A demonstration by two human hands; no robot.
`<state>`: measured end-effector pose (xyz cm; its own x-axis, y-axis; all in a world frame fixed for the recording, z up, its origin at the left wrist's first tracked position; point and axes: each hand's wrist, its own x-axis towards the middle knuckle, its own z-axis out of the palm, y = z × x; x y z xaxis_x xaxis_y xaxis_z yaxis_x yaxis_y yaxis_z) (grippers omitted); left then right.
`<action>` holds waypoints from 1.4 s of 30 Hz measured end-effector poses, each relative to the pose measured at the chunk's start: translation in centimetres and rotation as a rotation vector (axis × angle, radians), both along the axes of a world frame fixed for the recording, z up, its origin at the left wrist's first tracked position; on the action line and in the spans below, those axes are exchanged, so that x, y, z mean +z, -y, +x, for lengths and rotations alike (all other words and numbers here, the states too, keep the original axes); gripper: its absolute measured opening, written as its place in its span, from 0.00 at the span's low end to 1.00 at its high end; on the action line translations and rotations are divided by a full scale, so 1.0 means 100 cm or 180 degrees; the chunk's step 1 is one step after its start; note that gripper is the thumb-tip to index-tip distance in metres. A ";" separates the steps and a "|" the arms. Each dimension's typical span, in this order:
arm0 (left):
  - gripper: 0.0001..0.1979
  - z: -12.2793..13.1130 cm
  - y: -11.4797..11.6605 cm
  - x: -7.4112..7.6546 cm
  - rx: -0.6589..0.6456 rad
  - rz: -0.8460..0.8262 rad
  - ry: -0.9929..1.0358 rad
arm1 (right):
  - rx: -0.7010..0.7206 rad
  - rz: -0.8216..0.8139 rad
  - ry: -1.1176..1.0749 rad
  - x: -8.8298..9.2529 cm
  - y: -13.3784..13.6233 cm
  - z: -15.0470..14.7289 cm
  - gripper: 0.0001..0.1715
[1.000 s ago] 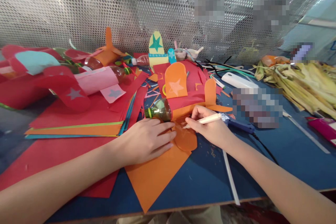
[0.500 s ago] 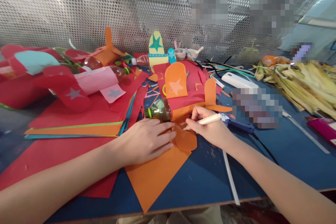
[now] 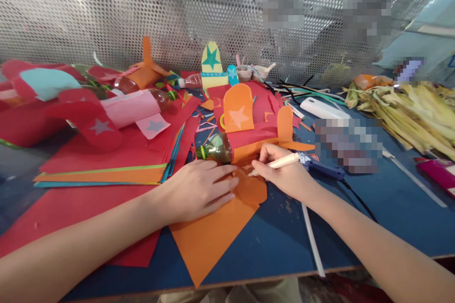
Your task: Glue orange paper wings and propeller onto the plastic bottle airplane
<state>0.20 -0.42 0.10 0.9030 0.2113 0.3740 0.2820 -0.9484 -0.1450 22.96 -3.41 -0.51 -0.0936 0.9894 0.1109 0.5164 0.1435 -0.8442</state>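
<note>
My left hand [image 3: 201,189] lies flat, fingers stretched out, pressing an orange paper sheet [image 3: 209,236] and the rounded orange cut-out [image 3: 253,190] on top of it. My right hand [image 3: 284,173] pinches a cream-coloured pen [image 3: 275,164] with its tip on the cut-out's upper edge. Just behind both hands lies a green-capped bottle [image 3: 216,149] wrapped in orange and red paper, with an orange fin [image 3: 237,108] bearing a pale star.
A stack of red, orange and blue sheets [image 3: 106,165] lies to the left with paper-wrapped bottle models [image 3: 124,104]. A blue glue gun [image 3: 323,169] and white sticks [image 3: 313,241] lie right of my hand. Dried husks [image 3: 408,109] fill the far right. A perforated metal wall [image 3: 142,9] stands behind.
The pen tip has shifted slightly along the cut-out's edge; my left hand stays pressed on the paper.
</note>
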 end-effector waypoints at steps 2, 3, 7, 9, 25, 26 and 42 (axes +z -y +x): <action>0.16 0.000 0.000 0.000 -0.0016 0.0008 0.0002 | 0.0007 0.0007 0.0002 0.000 0.000 0.000 0.16; 0.16 0.000 0.000 -0.001 -0.0026 0.0012 0.0006 | 0.0012 0.0010 0.0003 0.000 0.000 0.000 0.16; 0.16 0.000 0.000 -0.001 -0.0019 -0.0017 0.0010 | 0.0013 0.0055 0.0034 0.000 -0.001 0.000 0.16; 0.16 0.000 -0.001 -0.001 -0.0029 0.0007 0.0017 | 0.0007 0.0070 0.0042 0.000 -0.001 0.001 0.16; 0.15 0.000 0.000 0.000 -0.0007 -0.0020 -0.0047 | 0.0073 0.0155 -0.0029 0.001 0.000 0.001 0.16; 0.15 0.000 0.000 0.000 -0.0010 -0.0015 -0.0052 | 0.0081 0.0148 -0.0023 0.001 0.000 0.001 0.16; 0.16 0.000 0.000 0.001 0.0012 0.0021 -0.0021 | 0.0108 0.0212 -0.0010 0.002 0.000 0.001 0.15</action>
